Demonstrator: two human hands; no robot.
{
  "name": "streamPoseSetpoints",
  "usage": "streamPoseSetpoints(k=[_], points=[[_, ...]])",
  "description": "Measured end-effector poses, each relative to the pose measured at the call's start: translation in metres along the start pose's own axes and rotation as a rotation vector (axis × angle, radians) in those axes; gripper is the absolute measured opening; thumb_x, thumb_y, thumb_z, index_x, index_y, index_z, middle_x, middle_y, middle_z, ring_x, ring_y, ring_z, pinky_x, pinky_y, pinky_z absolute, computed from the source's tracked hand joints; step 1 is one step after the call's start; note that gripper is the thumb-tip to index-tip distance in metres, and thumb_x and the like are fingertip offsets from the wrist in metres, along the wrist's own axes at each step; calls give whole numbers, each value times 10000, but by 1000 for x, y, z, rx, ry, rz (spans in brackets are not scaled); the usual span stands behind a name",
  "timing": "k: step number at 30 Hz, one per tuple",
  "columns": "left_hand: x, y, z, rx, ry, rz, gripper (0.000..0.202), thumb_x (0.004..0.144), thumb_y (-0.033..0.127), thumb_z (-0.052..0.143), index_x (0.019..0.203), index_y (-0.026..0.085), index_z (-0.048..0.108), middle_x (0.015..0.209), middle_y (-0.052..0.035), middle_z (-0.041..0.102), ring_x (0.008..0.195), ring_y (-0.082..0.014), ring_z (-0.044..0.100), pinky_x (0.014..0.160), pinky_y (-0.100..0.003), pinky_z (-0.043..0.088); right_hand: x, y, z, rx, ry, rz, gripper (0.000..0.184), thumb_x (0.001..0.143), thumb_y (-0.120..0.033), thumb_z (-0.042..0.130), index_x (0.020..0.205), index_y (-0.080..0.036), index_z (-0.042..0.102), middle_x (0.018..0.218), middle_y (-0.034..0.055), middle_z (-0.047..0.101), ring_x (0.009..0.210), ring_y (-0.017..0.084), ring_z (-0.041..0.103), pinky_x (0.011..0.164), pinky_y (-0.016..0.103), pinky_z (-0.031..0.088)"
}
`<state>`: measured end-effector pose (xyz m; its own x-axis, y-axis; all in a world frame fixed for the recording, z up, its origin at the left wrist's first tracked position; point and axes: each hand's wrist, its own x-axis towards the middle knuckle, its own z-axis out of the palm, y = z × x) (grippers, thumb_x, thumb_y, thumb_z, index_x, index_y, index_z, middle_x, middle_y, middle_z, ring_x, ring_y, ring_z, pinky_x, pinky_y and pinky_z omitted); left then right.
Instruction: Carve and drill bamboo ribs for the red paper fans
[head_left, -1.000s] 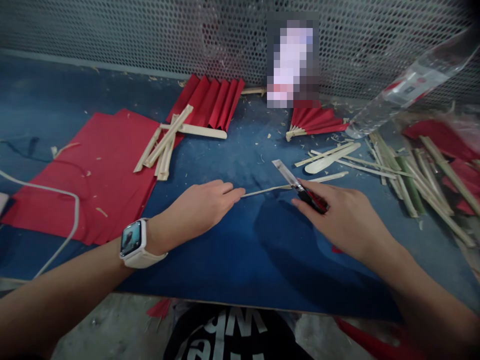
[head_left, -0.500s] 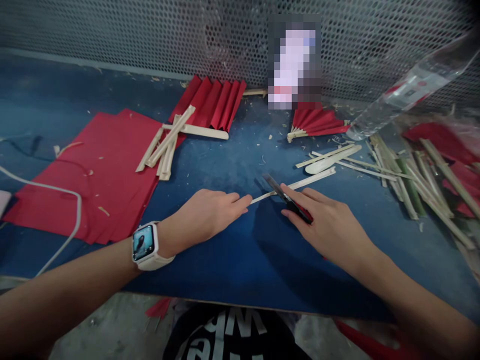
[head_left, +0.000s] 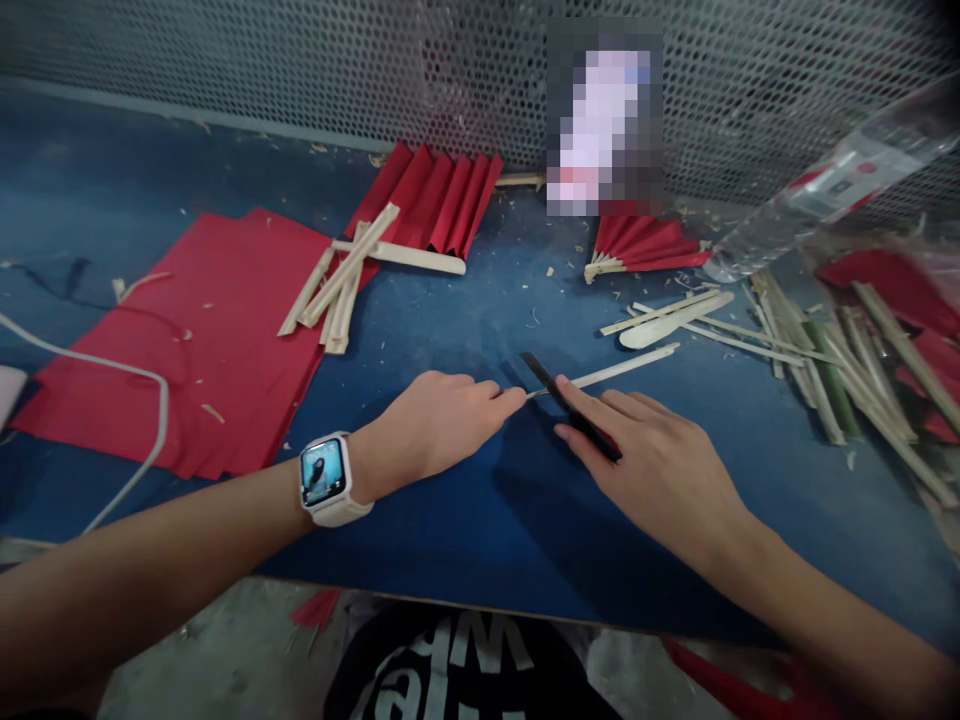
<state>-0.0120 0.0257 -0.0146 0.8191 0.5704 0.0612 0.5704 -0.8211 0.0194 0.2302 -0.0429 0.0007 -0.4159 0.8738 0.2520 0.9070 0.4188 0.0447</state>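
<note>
My left hand (head_left: 450, 425) is closed, pinching the near end of a thin bamboo strip (head_left: 626, 369) over the blue table. In my closed right hand (head_left: 652, 450) is a utility knife (head_left: 592, 432), its dark blade pointing up and left across the strip close to my left fingertips. The strip slopes up to the right, past the knife, and its far end is on the table side beyond my right fingers. Whether the blade cuts into the strip, I cannot tell. Above it lie a flat pale wooden piece (head_left: 675, 322) and several slim strips.
Red paper sheets (head_left: 180, 350) lie at left with split bamboo pieces (head_left: 349, 275) and a white cable (head_left: 161, 400). Behind are pleated red paper (head_left: 427, 205) and a small red fan (head_left: 649, 243). A plastic bottle (head_left: 817, 190) leans at right, near more bamboo (head_left: 832, 380).
My left hand has slid slightly right along the strip, closer to the knife. The knife has turned in my right hand, so its blade looks darker. The whole view has shifted a little.
</note>
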Motion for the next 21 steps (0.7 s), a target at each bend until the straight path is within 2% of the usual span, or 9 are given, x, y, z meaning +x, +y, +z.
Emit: streamPoseSetpoints(k=[3, 5, 11, 13, 15, 17, 21], points=[[1, 1, -1, 12, -22, 3, 142, 1045, 144, 519, 1088, 190, 646, 700, -4, 649, 615, -191, 661, 478, -288, 281, 2, -2, -2, 42, -37, 0, 451, 1106, -363, 461, 1452, -145, 653, 964, 50, 706, 757, 138, 685, 602, 283, 495], [2, 2, -3, 22, -56, -5, 117, 1032, 158, 545, 1063, 187, 654, 704, -8, 662, 624, -195, 674, 480, -283, 282, 3, -3, -3, 101, -70, -7, 462, 1107, -341, 443, 1461, -110, 631, 1038, 65, 713, 766, 142, 701, 626, 291, 538], [6, 4, -8, -13, -100, -23, 130, 1039, 195, 542, 997, 185, 665, 706, -17, 692, 624, -195, 690, 503, -268, 341, 2, -5, -6, 214, -158, -15, 551, 1099, -284, 416, 1629, -134, 441, 1220, 82, 732, 812, 154, 729, 670, 301, 569], [7, 3, -7, -49, -99, -38, 190, 1069, 248, 522, 970, 185, 671, 709, -25, 708, 632, -198, 696, 522, -268, 368, 4, -4, -6, 238, -202, 0, 570, 1095, -289, 418, 1645, -143, 420, 1132, 66, 755, 780, 158, 725, 660, 301, 544], [7, 2, -4, -78, -80, -44, 239, 1086, 285, 514, 937, 184, 673, 703, -30, 711, 620, -198, 690, 524, -272, 370, 8, -3, -6, 283, -286, 33, 601, 1094, -298, 415, 1673, -143, 374, 896, 24, 746, 663, 147, 679, 603, 286, 475], [7, 1, -1, -90, -51, -37, 244, 1082, 272, 521, 904, 184, 663, 676, -25, 694, 589, -191, 672, 508, -275, 342, 13, -1, -6, 332, -376, 71, 636, 1097, -312, 401, 1702, -135, 313, 717, -10, 676, 568, 132, 609, 562, 271, 396], [7, 0, 3, -86, -38, -13, 213, 1066, 230, 535, 889, 189, 645, 662, -8, 678, 581, -183, 676, 484, -291, 254, 21, 0, -7, 385, -468, 133, 666, 1103, -345, 371, 1729, -154, 247, 675, -16, 629, 532, 115, 536, 557, 250, 338]])
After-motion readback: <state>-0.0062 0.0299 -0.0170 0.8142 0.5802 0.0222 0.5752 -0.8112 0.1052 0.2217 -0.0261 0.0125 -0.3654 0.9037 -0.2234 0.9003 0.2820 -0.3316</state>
